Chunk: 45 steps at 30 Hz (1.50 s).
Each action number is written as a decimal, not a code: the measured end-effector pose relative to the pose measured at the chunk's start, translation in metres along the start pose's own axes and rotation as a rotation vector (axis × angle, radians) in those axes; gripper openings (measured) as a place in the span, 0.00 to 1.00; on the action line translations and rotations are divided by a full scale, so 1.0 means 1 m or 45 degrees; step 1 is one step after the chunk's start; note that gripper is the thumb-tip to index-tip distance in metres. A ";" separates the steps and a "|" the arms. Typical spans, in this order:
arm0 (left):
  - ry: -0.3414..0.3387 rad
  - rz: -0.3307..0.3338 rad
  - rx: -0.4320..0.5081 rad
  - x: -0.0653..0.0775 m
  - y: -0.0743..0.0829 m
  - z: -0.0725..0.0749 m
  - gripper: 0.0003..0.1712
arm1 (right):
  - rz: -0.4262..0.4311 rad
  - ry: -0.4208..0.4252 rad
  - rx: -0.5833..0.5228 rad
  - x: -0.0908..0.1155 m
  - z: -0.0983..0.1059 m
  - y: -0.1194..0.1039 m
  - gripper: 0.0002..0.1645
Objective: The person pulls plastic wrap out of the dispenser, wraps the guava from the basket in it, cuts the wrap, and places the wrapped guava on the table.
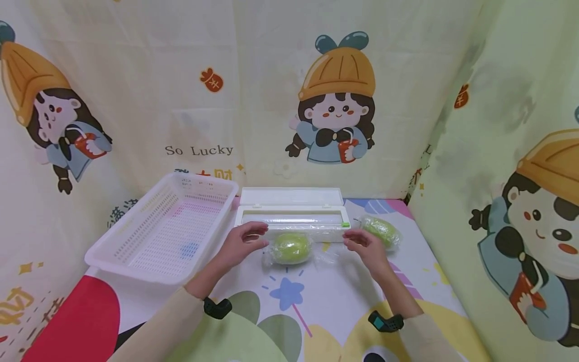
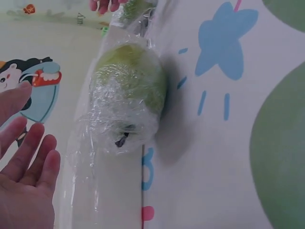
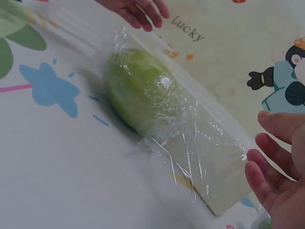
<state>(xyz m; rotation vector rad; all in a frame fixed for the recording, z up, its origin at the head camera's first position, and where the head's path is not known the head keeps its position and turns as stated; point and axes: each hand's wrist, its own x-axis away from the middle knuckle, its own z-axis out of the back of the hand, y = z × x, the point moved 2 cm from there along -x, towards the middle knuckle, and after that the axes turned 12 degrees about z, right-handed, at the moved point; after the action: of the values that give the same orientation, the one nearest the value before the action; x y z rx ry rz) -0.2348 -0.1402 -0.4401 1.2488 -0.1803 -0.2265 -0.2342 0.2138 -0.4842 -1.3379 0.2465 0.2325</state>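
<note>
An oval green fruit wrapped in crinkled cling film lies against the front of a white cling film dispenser, whose lid is raised. A dark stem shows through the film at one end in the left wrist view. My left hand hovers just left of the fruit, fingers loosely bent and holding nothing. At the dispenser's right end is my right hand, fingers relaxed and apart from the fruit. Loose cling film spreads from the fruit across the dispenser front in the right wrist view.
A second wrapped green fruit lies just beyond my right hand. On the left stands a white perforated plastic basket. A green slider sits at the dispenser's right end. Printed cloth walls enclose the patterned table.
</note>
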 end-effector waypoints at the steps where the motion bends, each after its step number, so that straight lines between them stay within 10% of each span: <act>1: -0.008 -0.018 -0.009 -0.003 -0.002 0.000 0.26 | 0.033 -0.012 0.013 -0.001 0.000 -0.001 0.22; 18: -0.183 -0.061 -0.160 -0.022 -0.009 -0.003 0.32 | 0.220 -0.333 0.184 -0.011 -0.004 -0.019 0.22; 30: -0.202 -0.095 -0.186 -0.031 -0.009 -0.022 0.31 | 0.195 -0.288 0.244 -0.003 -0.004 -0.045 0.22; 45: -0.220 -0.104 -0.166 -0.045 -0.002 -0.039 0.29 | 0.213 -0.122 0.330 -0.018 0.005 -0.004 0.21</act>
<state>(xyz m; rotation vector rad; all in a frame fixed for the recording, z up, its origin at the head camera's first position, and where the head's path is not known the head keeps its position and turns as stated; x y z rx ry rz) -0.2681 -0.0934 -0.4542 1.1083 -0.2597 -0.4109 -0.2502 0.2173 -0.4741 -1.0474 0.2974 0.3914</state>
